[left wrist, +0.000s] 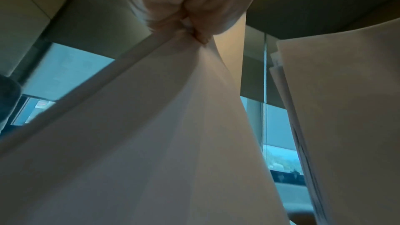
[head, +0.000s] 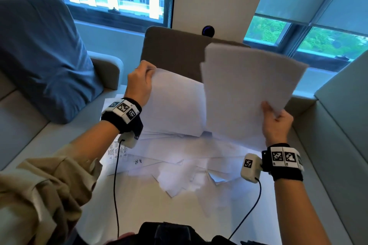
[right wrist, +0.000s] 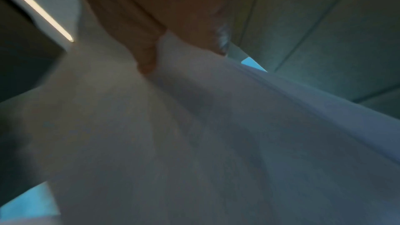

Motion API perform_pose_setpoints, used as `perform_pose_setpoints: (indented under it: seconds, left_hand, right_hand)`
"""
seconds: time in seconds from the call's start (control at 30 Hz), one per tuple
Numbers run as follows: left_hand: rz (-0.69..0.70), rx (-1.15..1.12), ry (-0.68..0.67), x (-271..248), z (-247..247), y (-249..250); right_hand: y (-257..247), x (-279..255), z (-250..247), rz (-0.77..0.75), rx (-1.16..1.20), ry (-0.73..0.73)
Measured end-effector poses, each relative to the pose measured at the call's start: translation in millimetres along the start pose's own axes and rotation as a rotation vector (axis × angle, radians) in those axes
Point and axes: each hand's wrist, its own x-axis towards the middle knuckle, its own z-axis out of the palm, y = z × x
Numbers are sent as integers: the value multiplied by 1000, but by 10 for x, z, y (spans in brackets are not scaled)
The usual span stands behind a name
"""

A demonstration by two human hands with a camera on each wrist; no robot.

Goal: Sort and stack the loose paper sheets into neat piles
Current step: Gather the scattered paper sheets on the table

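With the left hand [head: 139, 83] pinching a lifted sheet [head: 175, 103] and the right hand [head: 276, 123] gripping a gathered sheaf [head: 247, 89], mid-collection: next, probably merging both, squaring edges.

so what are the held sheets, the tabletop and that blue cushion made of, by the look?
Held sheets: thin matte white paper; the one the left hand pinches drapes and lets light through. Tabletop: smooth pale surface with a soft sheen, probably laminate, not certain. Blue cushion: woven fabric, matte, with soft creases.
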Motion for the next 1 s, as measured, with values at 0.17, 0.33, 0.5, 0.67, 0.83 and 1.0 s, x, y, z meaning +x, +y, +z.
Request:
perform_pose_setpoints:
  seconds: [0.17,0.33,0.5,0.67,0.83,1.0]
  left_hand:
    - [135,-104,-40,69,-138,313]
    - [236,-301,-169,9,-190,632]
    - [366,-374,-268,-125,-151,858]
    - [248,-398,-240,-125,-145,808]
    - [52,-284,-365,-214,-197,474]
    - [-69,7,-380,-245,-280,224]
  right_hand:
    - [-165,-125,190,-151,-255,-354]
    - [-236,-180,401,-316,-452,-545]
    - [-286,-254,613,-405,-458,-713]
    - [-282,-363,684,-312,-339,-646]
    - [-223,-365,626,-177,-227,-506]
    - [-164,-393,464,-20,-76,-499]
